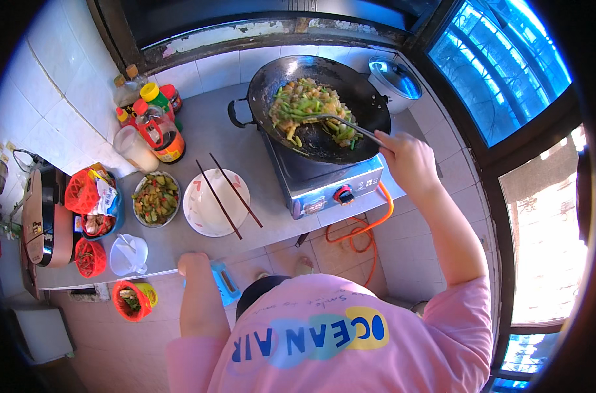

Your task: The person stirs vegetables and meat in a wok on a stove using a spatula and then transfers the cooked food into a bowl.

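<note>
My right hand [410, 159] grips the handle of a metal spatula [354, 128]. The blade end lies among the stir-fried food [305, 105], where green stalk pieces mix with pale and brownish bits. All of this is inside a black wok [366, 105] on a portable gas stove [334, 189]. At the counter's front edge rests my left hand [193, 263]; its fingers are mostly hidden. A white bowl with a petal pattern [204, 196] stands nearby, with a pair of dark chopsticks [218, 199] laid across it. Left of that is a bowl of cooked green vegetables [156, 199].
Sauce bottles [167, 142] and a pale jar [136, 150] line the left wall. A rice cooker [52, 216], red baskets [90, 258] and a white plastic cup [129, 253] stand farther left. A lidded pot [395, 81] is behind the wok. An orange gas hose [371, 223] hangs to the floor.
</note>
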